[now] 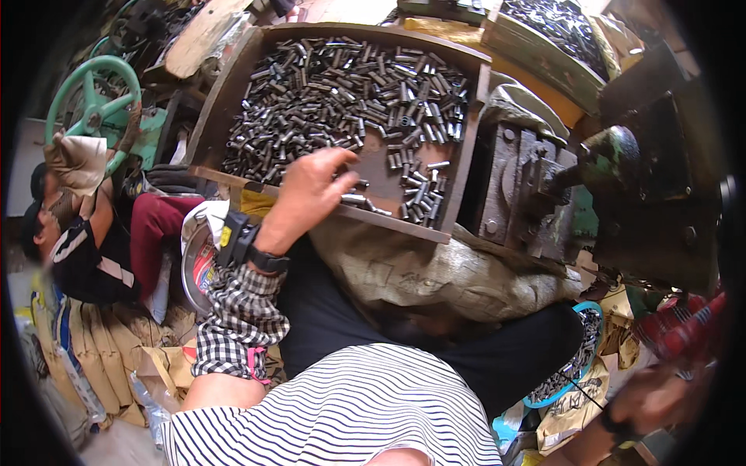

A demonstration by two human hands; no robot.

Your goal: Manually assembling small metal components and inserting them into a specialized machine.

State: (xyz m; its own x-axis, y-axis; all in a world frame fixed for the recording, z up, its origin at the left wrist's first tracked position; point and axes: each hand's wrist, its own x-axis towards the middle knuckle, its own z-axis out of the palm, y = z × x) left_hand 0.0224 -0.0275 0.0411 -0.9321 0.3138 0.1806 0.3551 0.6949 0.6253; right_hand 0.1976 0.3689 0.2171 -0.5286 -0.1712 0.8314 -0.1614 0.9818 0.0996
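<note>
Left hand (pixel 312 196) over tray wall (pixel 420 231) | metal pieces (pixel 334 97) beyond | machine (pixel 509 182) rightward

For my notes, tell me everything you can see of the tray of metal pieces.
The open-topped tray looks like worn brown wood, with four low walls. It lies in front of the person, slightly turned, its near right corner closest. Small cylindrical metal pieces heap over its far and left parts; a smaller cluster lies by that corner, with bare brown base between. The left hand reaches over the near wall; blur hides whether it touches. A sack shows below that wall.
</note>
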